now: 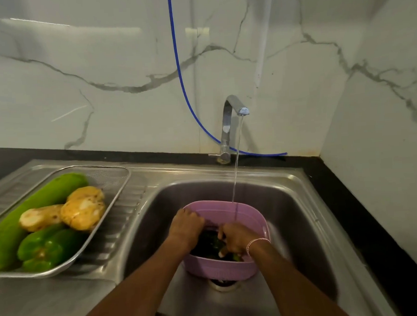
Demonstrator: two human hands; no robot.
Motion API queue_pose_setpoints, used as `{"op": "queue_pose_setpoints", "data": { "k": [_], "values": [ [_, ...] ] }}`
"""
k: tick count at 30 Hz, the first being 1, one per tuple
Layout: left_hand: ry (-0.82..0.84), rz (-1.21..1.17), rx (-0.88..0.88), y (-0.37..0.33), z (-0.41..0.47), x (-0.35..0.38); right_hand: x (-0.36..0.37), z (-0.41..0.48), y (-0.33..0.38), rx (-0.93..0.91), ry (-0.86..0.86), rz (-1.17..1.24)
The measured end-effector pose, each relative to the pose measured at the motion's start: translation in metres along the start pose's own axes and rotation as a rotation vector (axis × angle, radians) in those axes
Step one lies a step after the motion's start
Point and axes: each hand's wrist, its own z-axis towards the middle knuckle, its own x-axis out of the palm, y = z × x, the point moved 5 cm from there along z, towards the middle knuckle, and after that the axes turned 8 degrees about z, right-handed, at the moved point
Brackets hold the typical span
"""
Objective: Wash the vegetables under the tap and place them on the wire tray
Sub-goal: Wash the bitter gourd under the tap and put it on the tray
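A pink plastic basket (259, 218) stands in the steel sink (289, 202) under the running tap (231, 113). Dark green vegetables (210, 240) lie inside it, mostly hidden by my hands. My left hand (185, 228) reaches over the basket's left rim, its fingers curled down inside. Deep in the basket, my right hand (233, 238) has its fingers curled round a green vegetable. On the drainboard at the left, the wire tray (117, 186) holds a long green gourd (17, 223), three potatoes (82, 212) and green peppers (45, 248).
A blue hose (181, 82) hangs down the marble wall and runs behind the tap. Black countertop (349, 198) borders the sink on the right and at the back. The sink drain (223, 284) shows just below the basket.
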Motion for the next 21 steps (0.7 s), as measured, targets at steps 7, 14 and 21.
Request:
{"op": "queue_pose_setpoints", "data": {
  "k": [7,14,21],
  "values": [
    [-0.084,-0.078,0.086,0.012,0.001,-0.006,-0.007,-0.006,-0.001,-0.045,0.015,0.071],
    [-0.518,-1.339,-0.191,0.042,0.007,-0.051,-0.055,-0.036,0.022,-0.267,-0.34,0.504],
    [-0.48,-1.506,-0.074,0.004,0.009,-0.066,-0.067,-0.03,0.03,-0.379,-0.486,0.979]
  ]
}}
